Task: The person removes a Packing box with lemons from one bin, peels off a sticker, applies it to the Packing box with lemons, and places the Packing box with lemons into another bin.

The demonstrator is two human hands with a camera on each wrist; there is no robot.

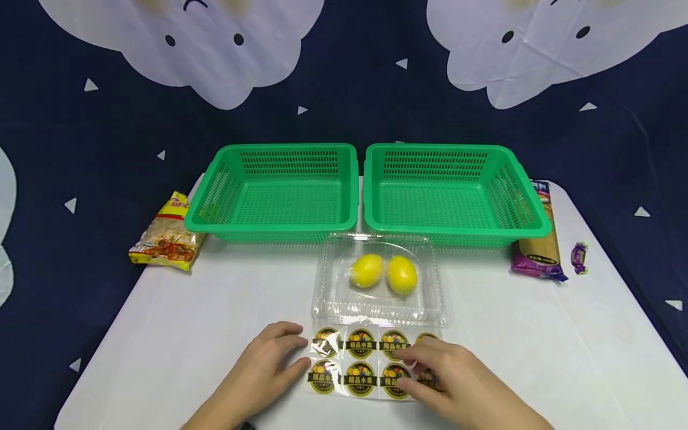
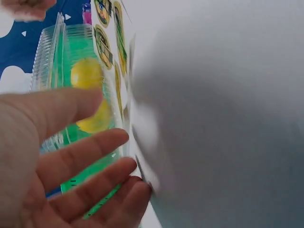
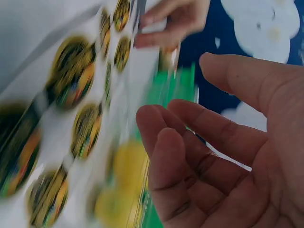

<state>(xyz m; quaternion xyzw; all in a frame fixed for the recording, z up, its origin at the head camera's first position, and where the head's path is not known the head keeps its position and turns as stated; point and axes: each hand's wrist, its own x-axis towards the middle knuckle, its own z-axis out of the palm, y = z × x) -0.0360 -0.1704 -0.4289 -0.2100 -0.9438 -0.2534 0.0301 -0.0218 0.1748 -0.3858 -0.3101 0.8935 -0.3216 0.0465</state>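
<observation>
A sheet of round black-and-gold fruit stickers [image 1: 360,361] lies on the white table. My left hand [image 1: 269,361] is at the sheet's left edge with fingers loosely bent; in the left wrist view the fingertips [image 2: 124,135] are close to the edge, and nothing is gripped. Over the right part of the sheet hovers my right hand [image 1: 451,376], its thumb and fingers apart, holding nothing; it covers some stickers. Just beyond the sheet sits a clear plastic clamshell box [image 1: 376,310] with two lemons, the left lemon [image 1: 367,270] and the right lemon [image 1: 402,275], inside.
Two green plastic baskets, left [image 1: 271,228] and right [image 1: 457,230], stand side by side at the back. A yellow snack bag [image 1: 169,233] is at the left, a purple-and-brown packet [image 1: 539,251] at the right, partly behind the basket, with a small purple wrapped candy [image 1: 579,258] beside it.
</observation>
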